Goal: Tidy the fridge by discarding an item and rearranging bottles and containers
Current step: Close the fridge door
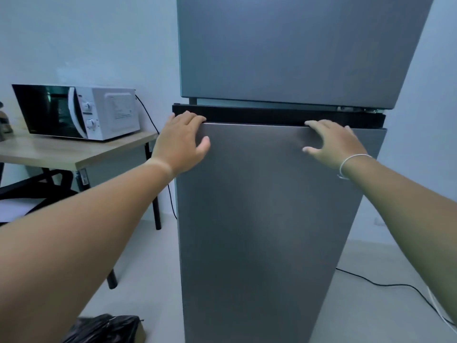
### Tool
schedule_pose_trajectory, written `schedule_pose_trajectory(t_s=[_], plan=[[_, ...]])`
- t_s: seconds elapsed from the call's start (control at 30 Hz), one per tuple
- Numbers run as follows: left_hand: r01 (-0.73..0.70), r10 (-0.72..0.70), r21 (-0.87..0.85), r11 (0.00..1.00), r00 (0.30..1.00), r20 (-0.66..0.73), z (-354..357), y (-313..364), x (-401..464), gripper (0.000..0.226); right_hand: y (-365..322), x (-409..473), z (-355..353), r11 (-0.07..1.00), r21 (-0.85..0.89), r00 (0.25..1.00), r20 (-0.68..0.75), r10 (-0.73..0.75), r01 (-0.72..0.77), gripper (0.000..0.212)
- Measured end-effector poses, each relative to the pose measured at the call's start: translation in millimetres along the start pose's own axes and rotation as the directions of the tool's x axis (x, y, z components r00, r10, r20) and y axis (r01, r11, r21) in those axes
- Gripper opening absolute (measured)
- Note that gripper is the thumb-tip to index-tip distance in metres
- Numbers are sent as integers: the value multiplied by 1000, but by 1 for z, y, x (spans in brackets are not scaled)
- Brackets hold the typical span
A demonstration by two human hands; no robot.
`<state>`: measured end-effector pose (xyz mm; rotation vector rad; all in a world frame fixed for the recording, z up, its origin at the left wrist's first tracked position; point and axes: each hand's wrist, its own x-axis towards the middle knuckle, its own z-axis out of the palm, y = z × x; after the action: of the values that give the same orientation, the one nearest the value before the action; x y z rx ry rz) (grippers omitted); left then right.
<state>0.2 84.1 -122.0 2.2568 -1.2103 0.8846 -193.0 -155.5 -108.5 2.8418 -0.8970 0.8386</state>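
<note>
A tall silver fridge fills the middle of the view, with an upper door point(291, 45) and a lower door point(267, 206). My left hand point(180, 142) grips the left end of the lower door's black top edge point(254, 115), fingers hooked over it and thumb on the front. My right hand point(333, 144), with a white band at the wrist, holds the same edge further right in the same way. The inside of the fridge, with any bottles and containers, is hidden.
A white microwave point(81, 112) stands on a wooden table point(49, 151) with black legs to the left of the fridge. A black plastic bag point(106, 329) lies on the floor at the lower left. A black cable point(385, 284) runs across the floor on the right.
</note>
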Motion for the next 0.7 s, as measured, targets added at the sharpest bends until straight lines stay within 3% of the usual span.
schedule_pose_trajectory(t_s=[0.2,0.7], plan=[[29,-29,-27,999,1000,10,33,-13,29,54,-6,24,28,998,43,986,-157,47,-40,59],[-17,14,35,999,997,76,54,-29,52,71,-12,36,42,995,17,970,-223,100,-99,59]])
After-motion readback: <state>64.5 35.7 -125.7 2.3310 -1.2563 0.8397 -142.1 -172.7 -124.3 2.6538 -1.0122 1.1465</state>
